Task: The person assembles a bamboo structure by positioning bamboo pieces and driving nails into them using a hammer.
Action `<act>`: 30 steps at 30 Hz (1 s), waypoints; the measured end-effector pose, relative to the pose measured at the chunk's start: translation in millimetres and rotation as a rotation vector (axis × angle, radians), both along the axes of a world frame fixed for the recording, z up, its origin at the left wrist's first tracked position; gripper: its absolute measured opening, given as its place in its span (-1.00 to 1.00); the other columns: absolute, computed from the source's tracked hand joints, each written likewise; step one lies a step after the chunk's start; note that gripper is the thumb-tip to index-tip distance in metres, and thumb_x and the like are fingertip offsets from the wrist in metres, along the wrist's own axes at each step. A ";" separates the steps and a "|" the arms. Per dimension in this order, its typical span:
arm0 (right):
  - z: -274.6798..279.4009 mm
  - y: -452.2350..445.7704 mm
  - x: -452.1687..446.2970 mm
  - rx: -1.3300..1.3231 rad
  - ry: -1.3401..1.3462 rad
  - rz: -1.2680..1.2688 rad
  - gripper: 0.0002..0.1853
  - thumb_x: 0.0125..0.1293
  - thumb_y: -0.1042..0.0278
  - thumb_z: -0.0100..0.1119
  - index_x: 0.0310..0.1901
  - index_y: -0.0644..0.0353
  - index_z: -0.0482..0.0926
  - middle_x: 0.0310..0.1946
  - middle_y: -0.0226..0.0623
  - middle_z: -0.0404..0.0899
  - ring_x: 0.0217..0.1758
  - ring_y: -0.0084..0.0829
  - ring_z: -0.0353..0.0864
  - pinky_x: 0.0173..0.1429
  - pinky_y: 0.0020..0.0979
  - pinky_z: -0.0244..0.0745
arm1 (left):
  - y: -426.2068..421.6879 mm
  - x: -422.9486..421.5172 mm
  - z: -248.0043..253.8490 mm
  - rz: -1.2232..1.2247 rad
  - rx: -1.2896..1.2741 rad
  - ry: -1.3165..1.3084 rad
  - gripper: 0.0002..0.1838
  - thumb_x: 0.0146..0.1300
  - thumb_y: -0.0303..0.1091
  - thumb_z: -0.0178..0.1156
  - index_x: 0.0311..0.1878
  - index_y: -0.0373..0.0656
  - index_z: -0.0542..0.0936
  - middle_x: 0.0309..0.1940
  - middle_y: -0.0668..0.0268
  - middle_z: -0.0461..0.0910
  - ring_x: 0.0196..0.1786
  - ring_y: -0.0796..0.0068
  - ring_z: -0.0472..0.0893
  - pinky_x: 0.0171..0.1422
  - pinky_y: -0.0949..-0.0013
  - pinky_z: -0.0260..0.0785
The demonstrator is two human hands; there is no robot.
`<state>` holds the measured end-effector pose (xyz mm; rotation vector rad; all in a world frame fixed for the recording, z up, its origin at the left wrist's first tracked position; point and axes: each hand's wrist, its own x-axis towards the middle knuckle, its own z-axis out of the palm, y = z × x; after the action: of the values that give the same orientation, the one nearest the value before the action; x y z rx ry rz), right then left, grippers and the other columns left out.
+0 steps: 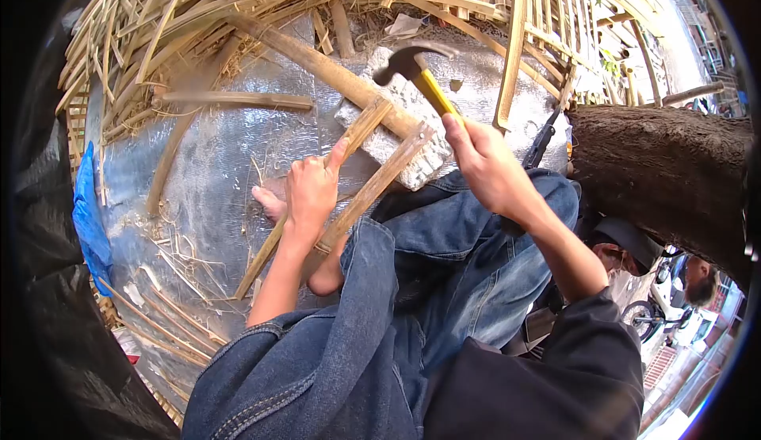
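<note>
My left hand [311, 190] is closed round a bamboo slat [366, 125], its thumb pointing up along the wood. The slat's upper end rests over a thick bamboo pole [329, 74], which lies on a rough concrete block [416, 169]. In my right hand [487, 158] is a claw hammer [432, 91], gripped by its yellow handle. The dark hammer head is raised above the block, apart from the slat. A second bamboo slat [372, 186] slants beside the first, its upper end at the pole's near end; my left hand does not hold it.
Woven bamboo lattice [547, 12] curves along the back. Loose strips and shavings [186, 262] lie on the silvery sheet [214, 170]. A dark long tool [541, 140] lies right, beside a tree trunk [666, 151]. Another person [700, 281] and a motorcycle [640, 317] are farther right.
</note>
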<state>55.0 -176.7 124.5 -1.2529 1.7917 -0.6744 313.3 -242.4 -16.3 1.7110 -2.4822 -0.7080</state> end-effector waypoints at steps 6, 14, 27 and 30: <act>-44.3 8.5 1.5 0.015 -0.037 -0.030 -0.52 0.65 0.02 -0.16 -0.20 0.37 0.47 -0.57 -0.13 0.37 -0.46 -0.36 0.33 -0.25 -0.19 0.35 | 0.0 -10.2 22.0 0.186 0.121 -0.021 -0.59 0.58 -0.04 -0.11 0.12 0.03 0.68 -0.27 -0.18 0.64 -0.13 -0.36 0.59 0.04 -0.21 0.37; -37.0 -0.7 2.7 0.039 -0.012 0.016 -0.48 0.66 -0.01 -0.21 -0.24 0.36 0.45 -0.56 -0.08 0.41 -0.45 -0.24 0.40 -0.22 -0.13 0.36 | -4.3 -19.1 34.5 0.206 0.103 0.151 -0.21 0.52 0.23 -0.10 -0.34 -0.44 0.69 -0.37 -0.32 0.60 -0.16 -0.42 0.59 0.06 -0.20 0.37; -10.4 19.5 22.7 -0.122 0.520 0.356 -0.70 0.56 0.15 -0.02 -0.21 0.24 0.44 -0.60 -0.01 0.57 -0.55 0.07 0.59 -0.42 0.02 0.45 | -5.4 -10.7 16.4 0.148 0.092 0.033 -0.33 0.55 0.19 -0.14 -0.14 -0.25 0.71 -0.35 -0.28 0.61 -0.16 -0.41 0.58 0.03 -0.26 0.33; -22.9 17.5 30.5 -0.095 0.552 0.293 -0.68 0.55 0.13 -0.01 -0.24 0.25 0.41 -0.61 -0.01 0.57 -0.53 0.05 0.62 -0.42 -0.01 0.49 | -1.3 -7.5 3.9 0.047 -0.005 0.018 -0.56 0.55 -0.01 -0.04 -0.09 -0.13 0.72 -0.36 -0.24 0.62 -0.19 -0.37 0.60 -0.03 -0.26 0.37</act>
<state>85.5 -159.2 101.6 -1.8538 1.9559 -0.2582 305.8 -243.7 -12.3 1.7471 -2.4207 -0.7098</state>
